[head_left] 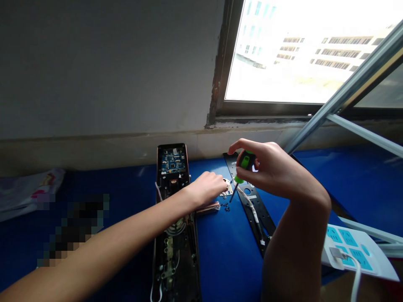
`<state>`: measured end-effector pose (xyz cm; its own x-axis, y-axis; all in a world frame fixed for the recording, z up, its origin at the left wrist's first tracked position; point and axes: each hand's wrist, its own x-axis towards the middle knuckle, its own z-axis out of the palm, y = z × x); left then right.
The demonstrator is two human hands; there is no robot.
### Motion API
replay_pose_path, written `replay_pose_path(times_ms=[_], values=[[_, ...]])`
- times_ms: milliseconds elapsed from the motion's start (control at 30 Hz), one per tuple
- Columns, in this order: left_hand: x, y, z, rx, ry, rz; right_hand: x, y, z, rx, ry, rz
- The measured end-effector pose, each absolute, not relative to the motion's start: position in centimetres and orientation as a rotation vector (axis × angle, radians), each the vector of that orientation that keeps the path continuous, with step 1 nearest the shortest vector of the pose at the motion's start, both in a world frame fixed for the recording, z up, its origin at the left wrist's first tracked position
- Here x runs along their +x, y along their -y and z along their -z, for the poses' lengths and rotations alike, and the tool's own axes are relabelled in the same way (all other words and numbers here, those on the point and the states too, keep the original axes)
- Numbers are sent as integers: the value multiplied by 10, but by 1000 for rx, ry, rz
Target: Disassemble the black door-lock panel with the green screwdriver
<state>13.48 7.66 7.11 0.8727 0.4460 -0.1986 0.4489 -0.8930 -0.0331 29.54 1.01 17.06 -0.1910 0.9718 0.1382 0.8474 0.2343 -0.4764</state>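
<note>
My right hand (262,165) is wrapped round a screwdriver (247,161) with a green and black handle. Its shaft slants down, the tip just above a small pile of dark screws (226,207) on the blue tabletop. My left hand (210,188) has its fingers curled down beside a small pale metal plate (228,187); what the fingertips pinch is hidden. Under my left wrist lies a copper-coloured tube or roll (209,208). My left forearm crosses over a long black device housing (176,251), its blue circuit board (173,160) exposed at the far end.
A long black perforated panel (252,209) with a white wrapped cable (251,203) lies right of the screws. A white power strip (355,249) with a plug sits at lower right. Slanting metal bars (343,86) stand before the window. A printed cloth (34,191) lies far left.
</note>
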Motion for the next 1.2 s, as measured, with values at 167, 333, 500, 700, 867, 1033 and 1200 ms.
replay_pose_path(times_ms=[167, 333, 500, 700, 867, 1033, 1200], values=[[132, -76, -72, 3042, -728, 301, 293, -8, -173, -1655, 2105, -447], [127, -74, -75, 3040, -722, 238, 293, -6, -174, -1627, 2127, -426], [95, -60, -92, 3031, -871, -108, 290, -7, -173, -1585, 2128, -440], [37, -34, -80, 2727, -1428, -769, 271, -10, -172, -1407, 2126, -487], [16, -15, -50, 2365, -1535, -814, 251, -8, -173, -1283, 2078, -345], [17, -11, -34, 2125, -1299, -880, 237, -9, -174, -1269, 1938, -171], [19, -17, -27, 1979, -1149, -1010, 226, -12, -177, -1149, 1875, -11]])
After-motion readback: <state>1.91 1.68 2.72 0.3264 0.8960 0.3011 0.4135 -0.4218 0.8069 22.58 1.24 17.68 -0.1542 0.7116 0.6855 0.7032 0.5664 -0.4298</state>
